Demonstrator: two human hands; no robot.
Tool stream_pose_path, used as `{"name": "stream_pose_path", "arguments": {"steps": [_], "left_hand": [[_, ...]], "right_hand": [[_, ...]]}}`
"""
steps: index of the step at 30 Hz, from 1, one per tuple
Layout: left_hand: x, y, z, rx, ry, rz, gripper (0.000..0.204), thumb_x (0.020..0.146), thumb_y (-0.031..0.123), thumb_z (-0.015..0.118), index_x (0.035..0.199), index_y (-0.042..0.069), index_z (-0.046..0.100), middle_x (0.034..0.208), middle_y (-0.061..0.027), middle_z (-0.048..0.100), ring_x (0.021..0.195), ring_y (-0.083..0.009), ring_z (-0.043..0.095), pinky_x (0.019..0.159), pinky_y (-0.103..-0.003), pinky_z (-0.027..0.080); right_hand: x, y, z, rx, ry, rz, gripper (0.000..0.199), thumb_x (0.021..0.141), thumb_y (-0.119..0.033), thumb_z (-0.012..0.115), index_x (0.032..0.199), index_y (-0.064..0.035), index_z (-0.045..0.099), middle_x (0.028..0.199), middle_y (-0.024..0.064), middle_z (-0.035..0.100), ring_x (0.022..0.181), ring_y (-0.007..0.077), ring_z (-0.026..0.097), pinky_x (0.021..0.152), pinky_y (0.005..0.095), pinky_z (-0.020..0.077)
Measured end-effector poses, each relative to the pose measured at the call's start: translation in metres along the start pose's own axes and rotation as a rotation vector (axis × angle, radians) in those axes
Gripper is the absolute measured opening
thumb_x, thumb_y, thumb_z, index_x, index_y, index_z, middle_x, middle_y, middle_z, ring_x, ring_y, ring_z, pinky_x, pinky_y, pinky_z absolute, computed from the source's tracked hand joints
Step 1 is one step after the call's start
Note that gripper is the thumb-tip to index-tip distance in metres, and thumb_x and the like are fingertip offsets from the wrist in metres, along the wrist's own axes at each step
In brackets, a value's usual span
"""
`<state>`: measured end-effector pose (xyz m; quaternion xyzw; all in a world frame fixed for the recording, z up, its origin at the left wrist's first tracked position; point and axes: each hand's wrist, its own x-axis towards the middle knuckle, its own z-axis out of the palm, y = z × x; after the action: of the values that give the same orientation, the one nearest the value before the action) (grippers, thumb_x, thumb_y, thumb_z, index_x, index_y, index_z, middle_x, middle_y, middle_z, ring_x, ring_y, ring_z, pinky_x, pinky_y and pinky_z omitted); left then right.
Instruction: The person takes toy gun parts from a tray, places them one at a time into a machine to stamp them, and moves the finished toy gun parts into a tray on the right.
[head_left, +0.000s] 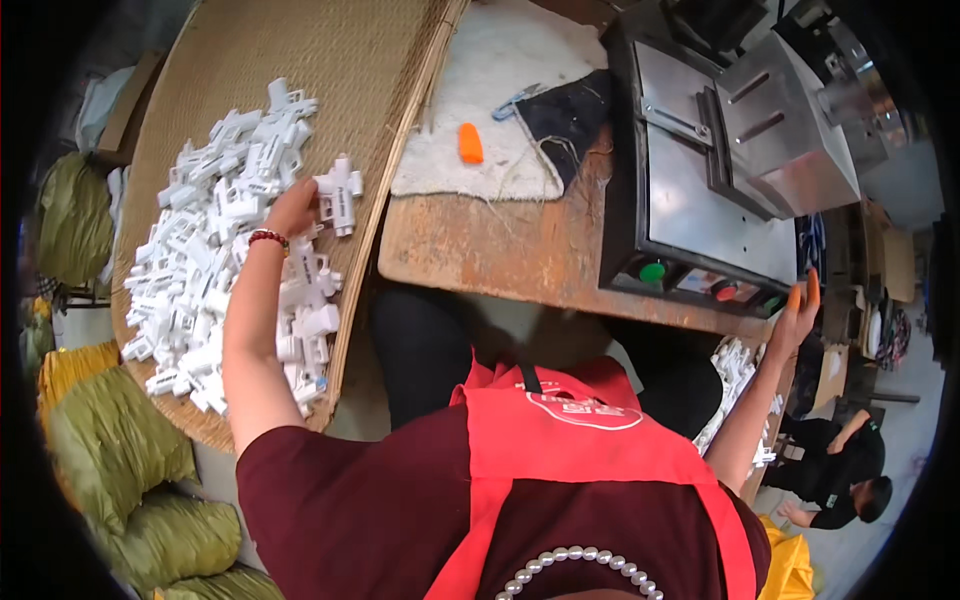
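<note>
My left hand [293, 207], wearing a red bead bracelet, reaches over a round woven tray [340, 80]. Its fingers are closed on the edge of a white plastic part [340, 197] with dark print. Beside and under that forearm lies a heap of similar white parts [215, 220]. My right hand [795, 322] is raised at the front right corner of a metal press machine [715, 190], close to a green button [768, 304]. Orange covers sit on its fingertips, the visible fingers are stretched out, and I see nothing held.
On the worn wooden table [480, 240] lie a whitish cloth [500, 60], a small orange piece [470, 144], blue-grey snips [515, 102] and dark fabric [570, 120]. More white parts [735, 375] lie by my right forearm. Green sacks [110, 440] stand left; another person [835, 460] is at right.
</note>
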<state>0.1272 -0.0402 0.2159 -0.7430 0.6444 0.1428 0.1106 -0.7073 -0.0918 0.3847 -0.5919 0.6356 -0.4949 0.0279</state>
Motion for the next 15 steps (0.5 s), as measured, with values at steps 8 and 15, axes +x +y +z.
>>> {"name": "stream_pose_path", "arguments": {"steps": [8,15], "left_hand": [[0.018,0.039,-0.008,0.077,0.192,-0.193,0.051,0.078,-0.002,0.051,0.125,0.017,0.046,0.132,-0.0126,0.045,0.123,-0.0366,0.041,0.096,-0.047,0.043],[-0.032,0.023,-0.059,-0.268,0.243,0.011,0.066,0.054,0.015,0.083,0.106,0.0,0.047,0.096,-0.0229,0.063,0.093,-0.0387,0.061,0.08,-0.043,0.049]], "right_hand": [[0.077,0.037,0.047,-0.003,-0.206,-0.232,0.032,0.094,-0.013,0.05,0.124,-0.0008,0.054,0.122,0.014,0.057,0.115,0.0248,0.051,0.1,0.0312,0.035],[0.089,0.001,0.096,0.196,-0.217,-0.294,0.027,0.083,-0.013,0.067,0.109,-0.0051,0.064,0.108,0.0134,0.063,0.103,0.0264,0.056,0.09,0.0341,0.0411]]}}
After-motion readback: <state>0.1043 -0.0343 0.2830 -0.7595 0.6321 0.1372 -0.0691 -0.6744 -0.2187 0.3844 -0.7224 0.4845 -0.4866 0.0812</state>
